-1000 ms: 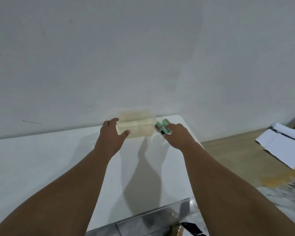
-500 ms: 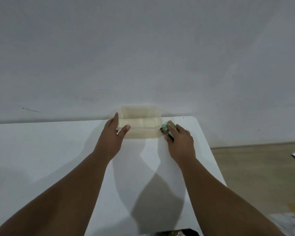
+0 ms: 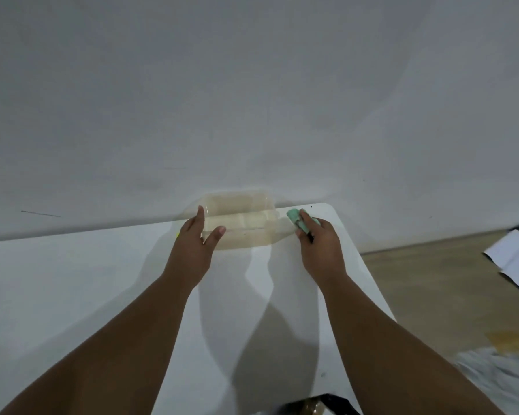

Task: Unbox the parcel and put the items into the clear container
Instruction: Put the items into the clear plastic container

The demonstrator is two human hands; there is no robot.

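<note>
A clear, slightly yellowish container (image 3: 246,217) stands on the white table (image 3: 72,280) against the wall, at the far edge. My left hand (image 3: 195,247) grips its left wall, thumb on the front side and fingers up along the rim. My right hand (image 3: 318,241) rests on the table just right of the container and holds a small mint-green item (image 3: 295,218) with a dark part under the fingers. The container looks empty. A dark parcel wrapper (image 3: 315,407) shows at the bottom edge, mostly cut off.
The table's rounded right corner (image 3: 330,208) is just beyond my right hand. Past it lies a wooden floor (image 3: 432,289) with white sheets (image 3: 516,259) at the far right and crumpled light packaging (image 3: 498,378) at the lower right.
The view shifted slightly. My right hand moved a little to the right, away from the container's wall, with the green item now sticking out above the fingers. My left hand stayed on the container.
</note>
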